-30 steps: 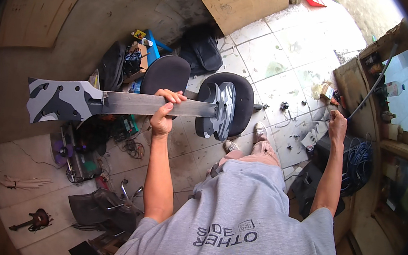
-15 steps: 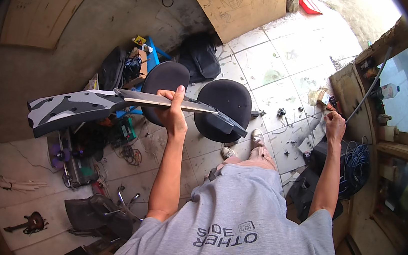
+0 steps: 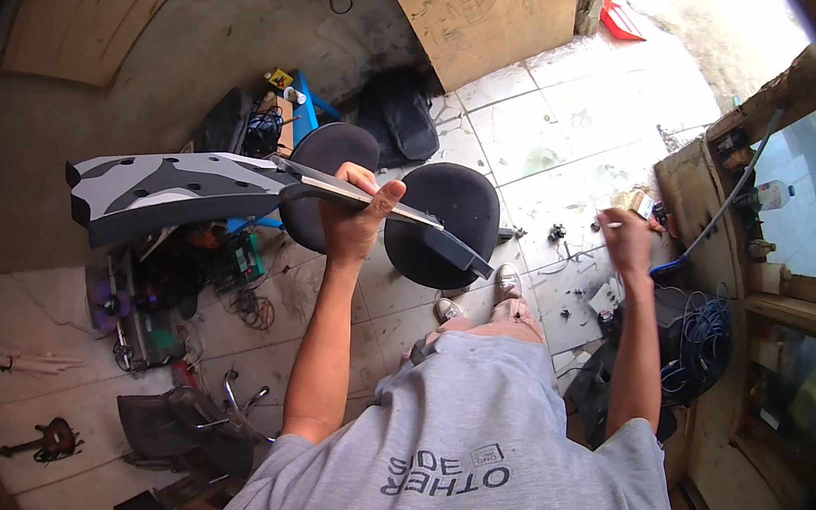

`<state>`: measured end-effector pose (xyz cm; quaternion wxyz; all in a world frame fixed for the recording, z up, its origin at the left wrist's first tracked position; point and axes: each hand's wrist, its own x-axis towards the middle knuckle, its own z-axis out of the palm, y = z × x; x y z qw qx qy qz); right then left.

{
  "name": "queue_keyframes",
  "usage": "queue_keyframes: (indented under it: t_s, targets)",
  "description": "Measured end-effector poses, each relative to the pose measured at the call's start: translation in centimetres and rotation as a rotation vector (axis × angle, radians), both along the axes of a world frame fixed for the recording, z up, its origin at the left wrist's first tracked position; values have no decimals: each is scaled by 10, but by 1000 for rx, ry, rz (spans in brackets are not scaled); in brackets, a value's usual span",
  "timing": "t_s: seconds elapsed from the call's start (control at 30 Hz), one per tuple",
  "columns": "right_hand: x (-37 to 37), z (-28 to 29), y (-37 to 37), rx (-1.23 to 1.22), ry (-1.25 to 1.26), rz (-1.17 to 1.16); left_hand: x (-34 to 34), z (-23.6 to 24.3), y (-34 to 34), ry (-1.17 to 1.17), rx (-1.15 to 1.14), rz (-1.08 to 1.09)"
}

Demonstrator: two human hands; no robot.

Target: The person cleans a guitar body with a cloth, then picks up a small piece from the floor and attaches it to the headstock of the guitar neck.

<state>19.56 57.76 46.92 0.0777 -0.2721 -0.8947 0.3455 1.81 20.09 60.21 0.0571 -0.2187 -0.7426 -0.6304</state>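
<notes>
A guitar (image 3: pixel 184 191) with a grey, white and black patterned body is held out level at chest height, its body to the left. My left hand (image 3: pixel 357 214) is closed around its neck, thumb on the near side. The dark headstock (image 3: pixel 459 251) points right, over a black stool seat (image 3: pixel 448 209). No strings can be made out. My right hand (image 3: pixel 626 242) is raised apart from the guitar, fingers pinched. A small pale tip shows at the fingers, too small to name.
A second black seat (image 3: pixel 334 151) and a black backpack (image 3: pixel 398 118) stand ahead. Small parts (image 3: pixel 557 234) lie scattered on the tiles. At right are blue cables (image 3: pixel 706 334) and a wooden window frame (image 3: pixel 795 307). A small guitar (image 3: pixel 50 441) lies at lower left.
My right hand has moved left, toward the middle. The guitar has turned a little, showing more of its patterned face, and its neck slopes down more to the right.
</notes>
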Motion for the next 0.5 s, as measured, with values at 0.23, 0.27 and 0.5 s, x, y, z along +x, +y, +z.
queue_keyframes:
  t_s: [0.23,0.27,0.5]
  targets:
    - [-60,-17,-166,-402,123,523,15,-6,18,-6,-43,-26]
    - [-66,-16,-177,-413,93,499,18,-5,20,2,-80,-34]
    - [-80,-32,-202,-296,132,425,19,-6,22,32,-90,-21]
